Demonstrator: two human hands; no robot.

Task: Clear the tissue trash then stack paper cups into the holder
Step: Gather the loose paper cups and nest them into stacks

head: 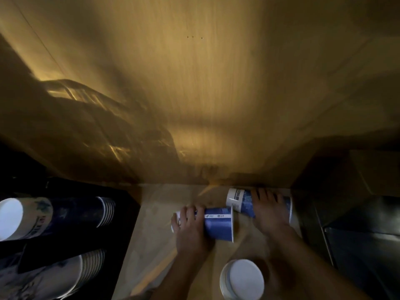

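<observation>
Two blue and white paper cups lie on their sides on the pale counter. My left hand (190, 228) grips the nearer cup (218, 224), whose rim points right. My right hand (268, 213) is closed over the farther cup (239, 201), which lies by the back wall with its white base pointing left. A third cup (243, 279) stands upside down near the front edge, between my forearms. At the left, a black holder (123, 213) carries two stacks of nested cups (54, 215), (65, 276) lying sideways. No tissue shows.
A wooden wall (205, 94) rises right behind the counter. A dark metal surface (363, 234) borders the counter on the right. The light is dim and the picture is blurred.
</observation>
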